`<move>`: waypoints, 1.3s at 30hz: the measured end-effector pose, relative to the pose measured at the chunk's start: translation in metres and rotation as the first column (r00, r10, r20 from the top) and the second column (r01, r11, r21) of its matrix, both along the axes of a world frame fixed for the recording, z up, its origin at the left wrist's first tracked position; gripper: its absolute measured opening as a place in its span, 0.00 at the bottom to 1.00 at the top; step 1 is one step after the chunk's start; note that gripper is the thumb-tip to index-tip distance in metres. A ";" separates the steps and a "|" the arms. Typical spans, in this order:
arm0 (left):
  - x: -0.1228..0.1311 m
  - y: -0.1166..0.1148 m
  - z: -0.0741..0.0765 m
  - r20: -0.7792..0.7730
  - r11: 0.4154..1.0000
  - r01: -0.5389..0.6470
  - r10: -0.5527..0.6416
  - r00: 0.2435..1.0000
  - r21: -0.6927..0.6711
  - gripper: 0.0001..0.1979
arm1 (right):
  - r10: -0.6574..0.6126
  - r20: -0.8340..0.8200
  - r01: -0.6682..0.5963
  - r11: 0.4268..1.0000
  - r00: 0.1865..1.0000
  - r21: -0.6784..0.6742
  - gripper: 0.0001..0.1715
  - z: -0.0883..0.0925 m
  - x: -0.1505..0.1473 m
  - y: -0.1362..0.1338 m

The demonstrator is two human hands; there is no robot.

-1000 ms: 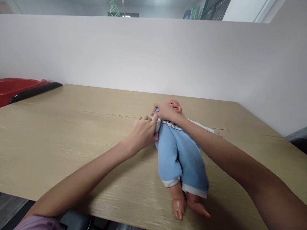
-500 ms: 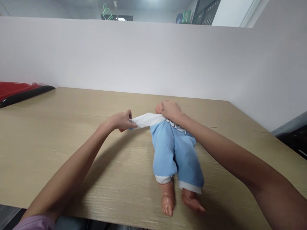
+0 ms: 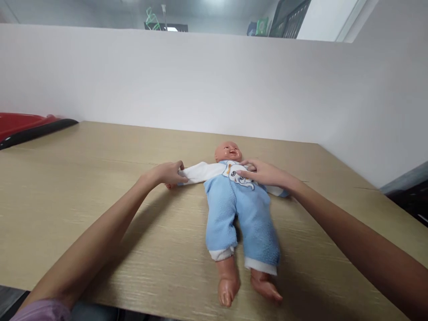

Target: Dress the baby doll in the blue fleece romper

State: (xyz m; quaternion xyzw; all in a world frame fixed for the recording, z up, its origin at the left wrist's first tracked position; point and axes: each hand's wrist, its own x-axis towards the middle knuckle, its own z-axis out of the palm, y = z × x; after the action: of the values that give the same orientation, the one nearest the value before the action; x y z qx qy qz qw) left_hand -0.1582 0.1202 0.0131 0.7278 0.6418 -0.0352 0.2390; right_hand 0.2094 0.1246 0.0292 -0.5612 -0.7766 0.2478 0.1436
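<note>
A baby doll point(image 3: 236, 209) lies on its back on the wooden table point(image 3: 100, 191), head toward the white partition, bare feet toward me. It wears a light blue romper with white sleeves and an elephant patch on the chest. My left hand point(image 3: 167, 173) is closed on the end of the doll's white sleeve point(image 3: 197, 172), which is stretched out to the left. My right hand point(image 3: 264, 173) rests with its fingers laid flat on the doll's chest, beside the elephant patch.
A white partition wall point(image 3: 214, 80) closes the table's far side and right side. A red object with a black edge point(image 3: 30, 127) lies at the far left of the table. The table's near edge runs just below the doll's feet.
My left hand pulled the white sleeve out to the left and straightened it. My right hand came off the doll's head and neck and now lies flat on its chest, leaving the face uncovered.
</note>
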 end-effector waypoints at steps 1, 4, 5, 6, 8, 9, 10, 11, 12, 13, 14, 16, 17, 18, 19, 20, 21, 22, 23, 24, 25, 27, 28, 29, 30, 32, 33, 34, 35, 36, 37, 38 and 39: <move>0.000 0.001 -0.002 -0.011 1.000 0.009 -0.009 1.000 0.004 0.34 | 0.004 -0.040 -0.004 1.000 0.999 -0.012 0.38 -0.004 0.013 -0.005; -0.002 0.005 -0.007 -0.054 0.999 0.037 -0.036 0.998 0.016 0.34 | 0.051 -0.158 -0.058 0.997 0.986 -0.041 0.37 -0.020 0.047 -0.023; -0.003 0.006 -0.008 -0.078 0.998 0.047 -0.044 0.996 0.035 0.33 | 0.065 -0.186 -0.072 0.997 0.980 -0.032 0.35 -0.026 0.057 -0.030; -0.002 0.006 -0.009 -0.110 0.997 0.055 -0.048 0.993 0.062 0.33 | 0.076 -0.199 -0.079 0.997 0.977 -0.010 0.34 -0.032 0.066 -0.036; 0.001 0.002 -0.009 -0.205 0.987 0.067 -0.037 0.978 0.143 0.30 | 0.075 -0.176 -0.059 0.994 0.982 0.092 0.28 -0.046 0.082 -0.047; 0.004 -0.002 -0.007 -0.258 0.978 0.078 -0.026 0.966 0.193 0.29 | 0.066 -0.141 -0.042 0.985 0.988 0.170 0.25 -0.053 0.088 -0.052; 0.010 -0.008 -0.006 -0.303 0.963 0.096 -0.016 0.953 0.250 0.27 | 0.052 -0.099 -0.025 0.966 0.994 0.259 0.22 -0.060 0.095 -0.056; 0.018 -0.014 -0.003 -0.329 0.941 0.127 -0.018 0.944 0.314 0.25 | 0.032 -0.055 -0.011 0.938 0.998 0.346 0.19 -0.067 0.101 -0.059; 0.028 -0.022 0.000 -0.329 0.908 0.166 -0.033 0.944 0.384 0.23 | 0.006 -0.017 0.001 0.905 1.000 0.425 0.18 -0.074 0.108 -0.061; 0.041 -0.029 0.003 -0.304 0.862 0.210 -0.069 0.950 0.461 0.22 | -0.021 0.012 0.012 0.874 1.000 0.487 0.18 -0.080 0.115 -0.061; 0.055 -0.036 0.007 -0.250 0.810 0.248 -0.130 0.959 0.531 0.20 | -0.042 0.032 0.019 0.851 0.999 0.525 0.21 -0.086 0.124 -0.061; 0.090 -0.046 0.015 -0.099 0.704 0.284 -0.292 0.951 0.651 0.18 | -0.061 0.034 0.033 0.843 0.998 0.537 0.29 -0.095 0.142 -0.058; 0.109 -0.047 0.018 -0.046 0.652 0.301 -0.377 0.925 0.696 0.17 | -0.070 0.015 0.052 0.849 0.997 0.526 0.32 -0.099 0.152 -0.055; 0.128 -0.047 0.020 -0.013 0.600 0.328 -0.467 0.884 0.729 0.17 | -0.087 -0.014 0.082 0.858 0.996 0.506 0.33 -0.102 0.161 -0.053; 0.146 -0.044 0.021 -0.015 0.555 0.370 -0.541 0.841 0.745 0.17 | -0.115 -0.048 0.124 0.871 0.992 0.474 0.31 -0.104 0.171 -0.051; 0.163 -0.040 0.020 -0.030 0.531 0.404 -0.578 0.815 0.745 0.16 | -0.150 -0.083 0.171 0.885 0.985 0.432 0.28 -0.106 0.179 -0.049; 0.178 -0.035 0.019 -0.054 0.531 0.438 -0.590 0.805 0.725 0.17 | -0.184 -0.118 0.216 0.897 0.976 0.386 0.24 -0.107 0.185 -0.049; 0.191 -0.029 0.017 -0.086 0.550 0.474 -0.586 0.805 0.687 0.18 | -0.208 -0.149 0.247 0.907 0.967 0.341 0.21 -0.107 0.190 -0.049; 0.202 -0.024 0.014 -0.122 0.578 0.511 -0.578 0.807 0.636 0.18 | -0.218 -0.180 0.265 0.916 0.959 0.302 0.19 -0.107 0.192 -0.049; 0.209 -0.019 0.011 -0.158 0.605 0.539 -0.567 0.809 0.586 0.18 | -0.224 -0.219 0.281 0.919 0.950 0.277 0.18 -0.107 0.192 -0.051; 0.214 -0.014 0.008 -0.190 0.623 0.562 -0.561 0.806 0.544 0.17 | -0.226 -0.268 0.298 0.916 0.937 0.268 0.19 -0.105 0.189 -0.052; 0.217 -0.007 0.003 -0.224 0.616 0.603 -0.582 0.782 0.506 0.15 | -0.216 -0.393 0.333 0.906 0.894 0.260 0.23 -0.101 0.179 -0.056; 0.216 -0.004 0.000 -0.223 0.595 0.621 -0.606 0.763 0.509 0.14 | -0.203 -0.465 0.350 0.902 0.862 0.254 0.25 -0.098 0.171 -0.057; 0.215 -0.001 -0.002 -0.210 0.570 0.635 -0.635 0.743 0.521 0.13 | -0.184 -0.532 0.360 0.899 0.827 0.248 0.27 -0.095 0.163 -0.057; 0.213 0.001 -0.004 -0.189 0.545 0.644 -0.666 0.721 0.537 0.12 | -0.159 -0.587 0.362 0.899 0.794 0.246 0.29 -0.091 0.154 -0.057; 0.209 0.006 -0.007 -0.127 0.500 0.652 -0.731 0.671 0.570 0.09 | -0.116 -0.660 0.369 0.893 0.743 0.258 0.29 -0.082 0.135 -0.054; 0.209 0.007 -0.008 -0.085 0.479 0.653 -0.765 0.638 0.587 0.08 | -0.097 -0.678 0.371 0.889 0.728 0.270 0.28 -0.078 0.126 -0.052; 0.208 0.009 -0.008 -0.038 0.459 0.649 -0.799 0.601 0.607 0.08 | -0.077 -0.686 0.365 0.886 0.723 0.285 0.27 -0.075 0.116 -0.049; 0.208 0.010 -0.008 0.007 0.439 0.636 -0.826 0.564 0.635 0.10 | -0.057 -0.687 0.355 0.885 0.724 0.302 0.26 -0.071 0.108 -0.046; 0.208 0.011 -0.008 0.047 0.426 0.611 -0.843 0.536 0.667 0.11 | -0.038 -0.682 0.343 0.884 0.730 0.318 0.25 -0.069 0.099 -0.043; 0.208 0.011 -0.007 0.078 0.419 0.578 -0.850 0.521 0.701 0.13 | -0.023 -0.672 0.328 0.885 0.740 0.330 0.24 -0.069 0.091 -0.041; 0.208 0.011 -0.007 0.098 0.414 0.542 -0.850 0.517 0.731 0.15 | -0.013 -0.662 0.314 0.887 0.750 0.338 0.23 -0.069 0.084 -0.039; 0.208 0.011 -0.007 0.111 0.412 0.510 -0.847 0.520 0.755 0.16 | -0.006 -0.654 0.303 0.890 0.756 0.341 0.22 -0.070 0.077 -0.038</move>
State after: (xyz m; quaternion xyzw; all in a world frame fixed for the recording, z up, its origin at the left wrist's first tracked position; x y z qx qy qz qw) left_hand 0.0501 0.1316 0.0065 0.9455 0.1604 0.2690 0.0890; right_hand 0.2866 0.0864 -0.0412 -0.4618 -0.6656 0.2337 0.5377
